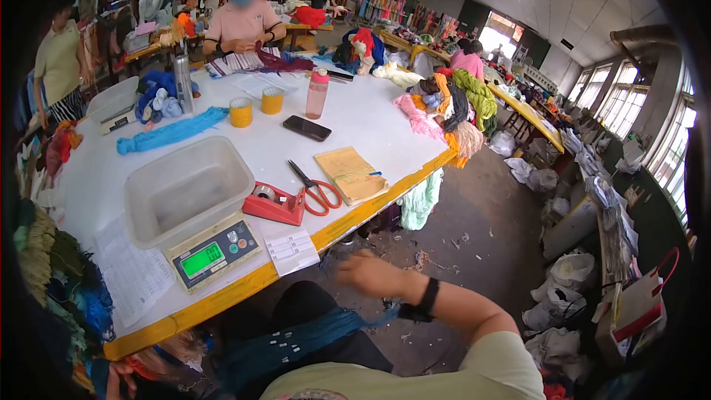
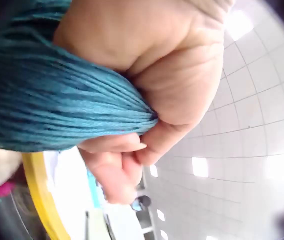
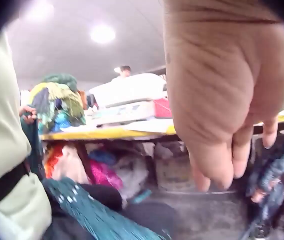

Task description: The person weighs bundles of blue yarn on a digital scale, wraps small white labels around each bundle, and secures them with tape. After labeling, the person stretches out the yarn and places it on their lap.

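A hank of teal yarn point(image 1: 296, 337) lies across the person's lap, with small white tags on it. The left hand point(image 2: 157, 65) grips one end of the hank, its fingers curled round the gathered strands. In the head view only part of that hand point(image 1: 121, 379) shows, at the lower left edge. Held out over the floor beside the table, the right hand point(image 1: 374, 275) has nothing in it. Its fingers point(image 3: 214, 162) hang down loosely in the right wrist view, apart from the yarn.
On the yellow-edged white table point(image 1: 415, 167) are a scale point(image 1: 211, 255) bearing a clear plastic tub point(image 1: 189, 185), a red tape dispenser point(image 1: 274, 204), scissors point(image 1: 315, 189), a notepad point(image 1: 352, 174) and a phone point(image 1: 307, 128). Yarn piles point(image 1: 444, 107) edge the table. A person point(image 1: 244, 22) sits opposite.
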`<state>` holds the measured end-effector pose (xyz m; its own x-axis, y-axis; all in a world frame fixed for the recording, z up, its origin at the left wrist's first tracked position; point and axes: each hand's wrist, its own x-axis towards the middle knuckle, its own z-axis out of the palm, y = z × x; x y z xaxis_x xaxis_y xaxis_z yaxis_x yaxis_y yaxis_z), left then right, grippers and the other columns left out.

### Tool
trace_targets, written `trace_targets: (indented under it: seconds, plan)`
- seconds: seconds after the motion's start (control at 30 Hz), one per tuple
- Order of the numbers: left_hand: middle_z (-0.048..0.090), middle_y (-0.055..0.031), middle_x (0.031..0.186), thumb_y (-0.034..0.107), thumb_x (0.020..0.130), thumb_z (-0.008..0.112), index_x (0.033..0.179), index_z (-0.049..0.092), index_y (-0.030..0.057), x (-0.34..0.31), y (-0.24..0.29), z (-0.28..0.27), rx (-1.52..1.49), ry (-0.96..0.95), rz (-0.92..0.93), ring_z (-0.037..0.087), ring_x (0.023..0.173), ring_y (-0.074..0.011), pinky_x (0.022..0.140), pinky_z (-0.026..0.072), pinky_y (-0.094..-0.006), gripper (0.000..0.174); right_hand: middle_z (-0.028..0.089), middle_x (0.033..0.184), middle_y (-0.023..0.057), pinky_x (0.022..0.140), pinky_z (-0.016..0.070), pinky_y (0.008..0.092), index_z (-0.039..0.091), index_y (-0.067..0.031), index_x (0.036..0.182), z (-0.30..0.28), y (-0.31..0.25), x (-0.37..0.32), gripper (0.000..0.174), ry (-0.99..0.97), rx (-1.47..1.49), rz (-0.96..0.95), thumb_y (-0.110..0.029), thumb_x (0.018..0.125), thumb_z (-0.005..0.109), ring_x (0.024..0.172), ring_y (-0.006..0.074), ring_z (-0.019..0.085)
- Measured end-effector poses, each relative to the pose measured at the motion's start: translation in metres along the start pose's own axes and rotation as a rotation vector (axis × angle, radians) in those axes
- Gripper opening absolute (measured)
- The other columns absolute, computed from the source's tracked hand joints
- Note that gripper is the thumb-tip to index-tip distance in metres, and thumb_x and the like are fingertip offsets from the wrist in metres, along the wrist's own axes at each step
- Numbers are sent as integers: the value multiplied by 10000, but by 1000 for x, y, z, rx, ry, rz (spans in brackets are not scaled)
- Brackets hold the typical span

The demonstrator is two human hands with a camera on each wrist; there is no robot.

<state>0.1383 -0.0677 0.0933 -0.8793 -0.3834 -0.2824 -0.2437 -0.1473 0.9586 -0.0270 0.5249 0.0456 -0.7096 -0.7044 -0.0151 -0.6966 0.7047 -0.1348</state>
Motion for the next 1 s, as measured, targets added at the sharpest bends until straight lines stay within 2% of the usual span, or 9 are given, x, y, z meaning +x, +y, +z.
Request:
trace_targets:
  seconds: [0.1, 0.17, 0.3, 0.47, 0.6, 0.8, 0.83, 0.87, 1.0]
  plan:
    - [604, -197, 1283, 483, 884, 675, 1223, 607, 11, 27, -25, 58, -342, -169, 348, 589, 1186, -260, 806, 516, -313, 585, 610, 971, 87, 803, 492, 443, 614, -110, 996, -26, -68, 75, 201, 311, 438, -211, -114, 810, 692, 908, 341, 617]
    - [395, -186, 1524, 476, 902, 658, 1388, 476, 30, -6, 20, 125, -254, -356, 390, 334, 1444, -305, 1059, 404, -412, 684, 584, 1035, 103, 797, 508, 439, 592, -95, 1025, -39, -115, 113, 213, 396, 626, -309, -106, 838, 692, 923, 348, 617]
    - [309, -242, 1561, 353, 891, 714, 1389, 481, -11, -4, 24, 185, -351, -636, 528, 314, 1450, -358, 1158, 295, -517, 659, 510, 1077, 80, 696, 514, 283, 564, -55, 1126, -61, -180, 153, 286, 287, 1166, -352, -61, 875, 702, 842, 199, 610]
    - [484, -229, 1451, 287, 871, 728, 1347, 533, -58, -5, 14, 205, -194, -530, 518, 491, 1319, -308, 1110, 379, -430, 619, 544, 1074, 74, 766, 488, 293, 527, -13, 952, -43, -182, 167, 204, 228, 1074, -369, -30, 859, 707, 922, 186, 590]
    - [608, -192, 1304, 209, 844, 724, 1265, 593, -70, -1, 5, 206, -97, -403, 558, 575, 1189, -246, 1054, 417, -376, 521, 577, 932, 83, 671, 452, 328, 558, -16, 908, -34, -179, 163, 178, 329, 1252, -322, -6, 818, 711, 817, 240, 590]
    - [645, -142, 1143, 27, 822, 691, 1012, 653, -5, 6, 2, 211, 19, -274, 611, 606, 1093, -239, 1000, 440, -368, 197, 552, 919, 107, 665, 479, 387, 591, -93, 935, -43, -174, 152, 141, 448, 903, -207, -134, 834, 682, 833, 324, 598]
    - [645, -111, 1062, 11, 829, 681, 961, 672, 7, 7, 5, 213, 28, -295, 648, 599, 1107, -240, 971, 447, -355, 133, 548, 902, 113, 664, 478, 391, 590, -89, 932, -49, -175, 151, 142, 514, 861, -240, -116, 828, 683, 835, 331, 591]
    - [639, -94, 850, -40, 828, 652, 854, 680, -16, 3, 15, 220, 82, -257, 744, 634, 885, -236, 1047, 458, -447, 45, 560, 898, 116, 663, 474, 385, 593, -79, 922, -52, -174, 151, 133, 514, 871, -241, -105, 834, 690, 814, 331, 581]
    - [720, -117, 1034, 96, 867, 674, 967, 729, 47, 13, 9, 211, 86, -354, 761, 645, 969, -253, 867, 471, -347, 124, 619, 1034, 10, 699, 408, 229, 596, -37, 957, -41, -164, 156, 116, 323, 1197, -158, 7, 888, 679, 838, 61, 508]
